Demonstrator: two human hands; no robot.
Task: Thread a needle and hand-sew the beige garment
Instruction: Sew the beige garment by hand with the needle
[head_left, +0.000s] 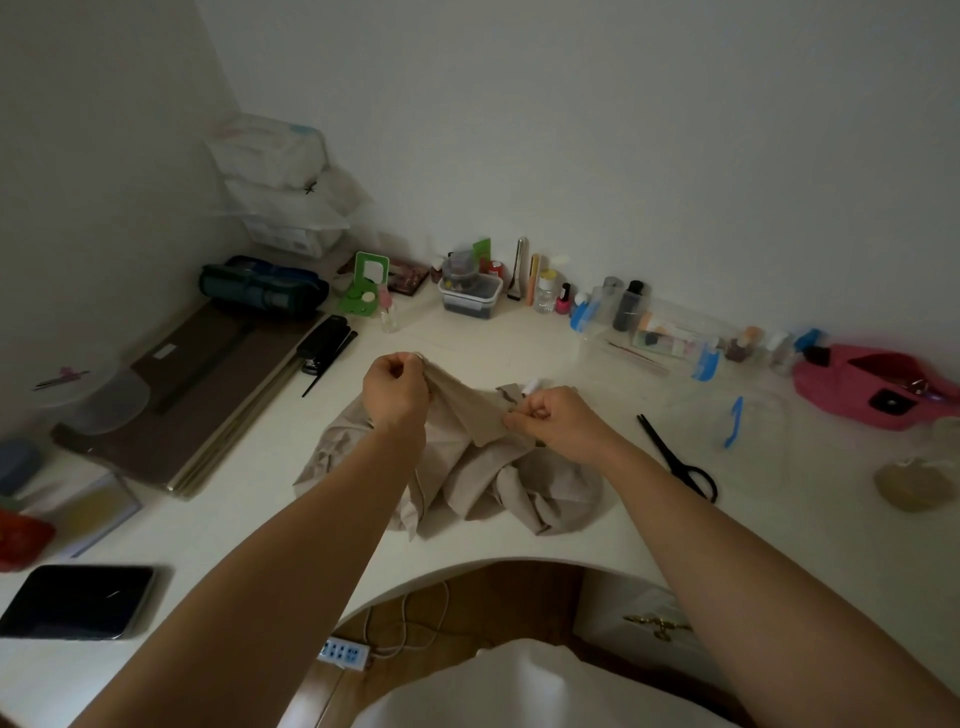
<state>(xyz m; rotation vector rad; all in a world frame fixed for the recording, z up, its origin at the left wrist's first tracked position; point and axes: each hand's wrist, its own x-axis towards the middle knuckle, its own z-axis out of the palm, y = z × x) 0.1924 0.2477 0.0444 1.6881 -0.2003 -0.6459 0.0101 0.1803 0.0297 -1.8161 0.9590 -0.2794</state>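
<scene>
The beige garment (483, 473) lies crumpled on the white desk (249, 519) in front of me. My left hand (395, 389) grips a raised fold of it, lifted above the desk. My right hand (556, 418) pinches the other end of the same fold, so a strip of cloth is stretched between both hands. A small white object (531, 386), perhaps a thread spool, shows just behind my right hand. No needle or thread is plainly visible.
Black scissors (678, 457) lie right of the garment. A pink pouch (878, 389) sits at the far right. Bottles and clear boxes (470, 293) line the wall. A stapler (324, 340), brown boards (208, 395) and a dark tablet (78, 600) are on the left.
</scene>
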